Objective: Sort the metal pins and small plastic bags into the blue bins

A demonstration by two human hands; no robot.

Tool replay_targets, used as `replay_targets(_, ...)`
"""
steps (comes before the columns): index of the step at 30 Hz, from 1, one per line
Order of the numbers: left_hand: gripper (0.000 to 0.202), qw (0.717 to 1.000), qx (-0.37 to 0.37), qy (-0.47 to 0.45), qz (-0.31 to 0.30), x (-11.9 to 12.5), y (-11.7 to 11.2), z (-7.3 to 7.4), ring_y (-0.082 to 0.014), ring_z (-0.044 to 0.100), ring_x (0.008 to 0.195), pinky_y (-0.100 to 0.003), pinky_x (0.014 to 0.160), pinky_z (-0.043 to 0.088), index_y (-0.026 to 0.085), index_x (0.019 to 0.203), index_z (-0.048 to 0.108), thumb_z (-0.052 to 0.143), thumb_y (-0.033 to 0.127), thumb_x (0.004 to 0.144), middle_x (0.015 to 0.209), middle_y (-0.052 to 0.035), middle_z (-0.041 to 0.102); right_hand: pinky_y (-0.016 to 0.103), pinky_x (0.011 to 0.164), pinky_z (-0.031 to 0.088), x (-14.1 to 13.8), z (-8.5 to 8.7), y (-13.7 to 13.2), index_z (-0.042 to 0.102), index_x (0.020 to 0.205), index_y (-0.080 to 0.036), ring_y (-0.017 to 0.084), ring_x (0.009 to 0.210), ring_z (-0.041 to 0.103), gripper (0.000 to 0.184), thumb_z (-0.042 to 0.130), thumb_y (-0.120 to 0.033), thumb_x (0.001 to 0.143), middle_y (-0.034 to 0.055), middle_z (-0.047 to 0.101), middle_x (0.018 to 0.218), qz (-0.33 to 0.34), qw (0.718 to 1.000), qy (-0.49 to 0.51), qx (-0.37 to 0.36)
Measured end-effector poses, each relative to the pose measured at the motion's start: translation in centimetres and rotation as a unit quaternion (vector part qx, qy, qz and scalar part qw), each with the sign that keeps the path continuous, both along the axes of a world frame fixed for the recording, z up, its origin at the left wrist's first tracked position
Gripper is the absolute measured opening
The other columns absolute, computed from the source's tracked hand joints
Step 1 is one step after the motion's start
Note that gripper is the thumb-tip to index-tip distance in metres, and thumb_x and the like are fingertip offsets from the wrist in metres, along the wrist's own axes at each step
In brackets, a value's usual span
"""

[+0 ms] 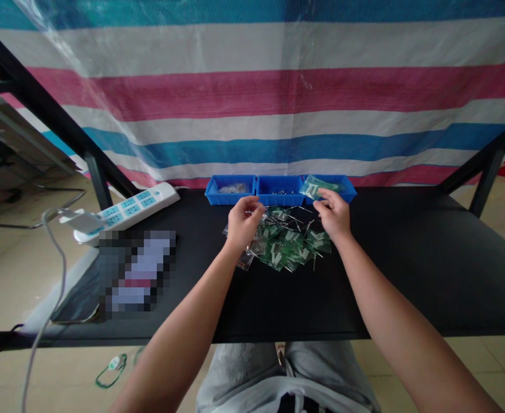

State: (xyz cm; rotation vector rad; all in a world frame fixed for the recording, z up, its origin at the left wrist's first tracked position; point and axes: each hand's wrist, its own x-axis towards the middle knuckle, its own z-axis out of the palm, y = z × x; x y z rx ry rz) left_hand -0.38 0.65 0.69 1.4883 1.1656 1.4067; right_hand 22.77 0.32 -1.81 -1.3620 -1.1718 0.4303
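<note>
My left hand is over the left edge of a pile of small clear-and-green plastic bags. Its thumb and fingers are drawn together; whatever is between them is too small to make out. At the pile's upper right, my right hand has its fingertips at a small green plastic bag with pale pieces inside, and seems to pinch it. This bag overlaps the front of the right blue bin, where more green bags lie. Thin metal screws or pins are scattered over the pile.
The left blue bin contains clear bags, and the middle blue bin small metal pieces. A white power strip with a plugged-in charger and cable lies left, above a pixelated object. Black frame bars flank the black table; a striped sheet hangs behind.
</note>
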Motion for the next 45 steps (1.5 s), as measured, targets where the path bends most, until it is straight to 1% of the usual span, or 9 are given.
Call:
replay_targets(4,0.026,1.0,0.002,0.014,-0.01,-0.1,0.0,-0.1,-0.0126,0.059,0.068,-0.024,0.06,0.043,0.016,0.094,0.063,0.064,0.031,0.072,0.076,-0.0012,0.066,0.032,0.06,0.053,1.8,-0.7,1.1,0.056,0.128,-0.018,0.019,0.076,0.065,0.06,0.064,-0.031,0.07,0.0164,0.061,0.126,0.027,0.999,-0.039,0.004)
replay_targets(8,0.027,1.0,0.008,0.014,-0.025,-0.2,0.3,-0.5,-0.0112,0.056,0.063,-0.023,0.059,0.042,0.016,0.095,0.064,0.064,0.032,0.073,0.073,0.0005,0.064,0.031,0.058,0.053,2.0,-0.7,0.8,0.055,0.13,-0.02,0.017,0.067,0.063,0.062,0.065,-0.031,0.069,0.0119,0.068,0.113,0.067,0.997,-0.029,-0.016)
replay_targets(15,0.028,1.0,0.002,0.021,-0.013,-0.3,0.5,-0.6,-0.0118,0.057,0.063,-0.023,0.058,0.042,0.015,0.094,0.065,0.065,0.033,0.073,0.073,-0.0006,0.065,0.036,0.066,0.054,2.0,-0.1,0.5,0.054,0.128,-0.017,0.023,0.079,0.066,0.057,0.06,-0.03,0.073,0.0132,0.067,0.11,-0.016,0.998,-0.057,-0.008)
replay_targets(21,0.018,0.974,0.079,0.212,-0.003,-0.7,-0.1,-0.1,-0.0146,0.06,0.07,-0.027,0.07,0.048,0.017,0.091,0.067,0.059,0.027,0.078,0.08,-0.0025,0.069,0.032,0.065,0.052,0.3,0.5,-0.6,0.067,0.095,-0.015,0.018,0.067,0.064,0.027,0.058,-0.033,0.076,0.008,0.071,0.087,0.036,0.995,-0.092,-0.011)
replay_targets(27,0.018,0.917,0.17,0.355,-0.062,-0.7,-0.6,0.1,-0.0211,0.063,0.091,-0.034,0.085,0.049,0.017,0.093,0.068,0.055,0.022,0.082,0.091,-0.0063,0.07,0.029,0.064,0.045,-1.4,2.3,-2.6,0.069,0.076,-0.018,0.016,0.065,0.058,0.008,0.068,-0.024,0.072,0.0018,0.066,0.067,0.256,0.928,-0.27,-0.008)
replay_targets(32,0.021,0.897,0.177,0.387,-0.118,-1.3,-0.4,0.4,-0.0229,0.062,0.097,-0.038,0.09,0.048,0.018,0.098,0.068,0.058,0.022,0.08,0.098,-0.007,0.07,0.033,0.077,0.045,-1.9,3.6,-3.7,0.069,0.087,-0.017,0.02,0.082,0.057,0.03,0.081,-0.031,0.064,0.004,0.066,0.083,0.368,0.86,-0.351,-0.036)
replay_targets(36,0.03,0.872,0.182,0.416,-0.182,-1.8,-0.1,0.0,-0.0257,0.058,0.11,-0.043,0.097,0.043,0.021,0.103,0.067,0.067,0.026,0.074,0.113,-0.007,0.067,0.035,0.083,0.045,-3.0,3.9,-4.3,0.069,0.094,-0.018,0.024,0.093,0.055,0.045,0.083,-0.044,0.061,0.0065,0.065,0.091,0.385,0.833,-0.393,-0.056)
replay_targets(40,0.026,0.872,0.18,0.425,-0.164,-1.7,0.1,-0.6,-0.025,0.057,0.111,-0.043,0.097,0.043,0.022,0.103,0.067,0.061,0.022,0.077,0.114,-0.0072,0.066,0.039,0.084,0.046,-4.4,3.3,-4.6,0.07,0.09,-0.017,0.027,0.095,0.054,0.051,0.079,-0.057,0.06,0.009,0.064,0.09,0.339,0.829,-0.438,-0.075)
replay_targets(45,0.023,0.883,0.182,0.409,-0.141,-1.5,0.1,-0.5,-0.0236,0.061,0.102,-0.04,0.093,0.046,0.019,0.099,0.068,0.056,0.019,0.079,0.104,-0.0071,0.069,0.037,0.081,0.046,-5.4,2.5,-4.4,0.067,0.078,-0.017,0.025,0.09,0.056,0.032,0.079,-0.043,0.064,0.008,0.064,0.083,0.301,0.848,-0.43,-0.077)
